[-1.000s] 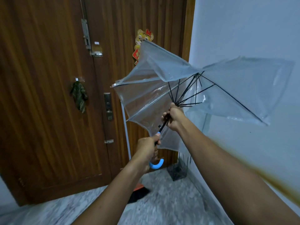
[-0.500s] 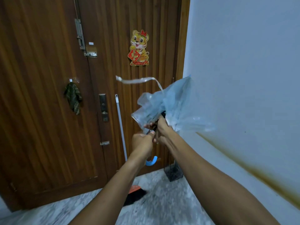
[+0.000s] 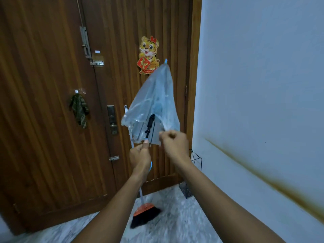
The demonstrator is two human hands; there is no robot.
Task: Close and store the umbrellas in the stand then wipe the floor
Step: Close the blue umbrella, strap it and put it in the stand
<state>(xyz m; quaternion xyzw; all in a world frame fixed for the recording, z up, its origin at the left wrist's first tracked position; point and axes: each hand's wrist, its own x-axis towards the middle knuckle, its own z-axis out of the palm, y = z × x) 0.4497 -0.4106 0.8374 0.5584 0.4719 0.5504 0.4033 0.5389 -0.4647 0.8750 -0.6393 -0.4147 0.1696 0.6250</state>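
Broom (image 3: 145, 214) leans on the wooden door (image 3: 52, 120) right behind the hands, with a tiger sticker (image 3: 149, 55) above. The clear umbrella (image 3: 157, 102) is folded, tip up, its canopy loose and crumpled, held out in front of the door. Left hand (image 3: 140, 156) grips its shaft. Right hand (image 3: 175, 144) is curled at the canopy edge, can't tell if it's pinching. Black wire stand (image 3: 197, 160) sits in the corner, partly behind the right arm.

Two bare forearms take up the lower part of the view. The left forearm (image 3: 112, 207) comes in from about 7 o'clock, and the right forearm (image 3: 228, 199) from about 4 o'clock. Both are uncovered from the picture's edge to the wrist. The left hand (image 3: 140, 156) and right hand (image 3: 175, 143) are bare too, and slightly blurred.
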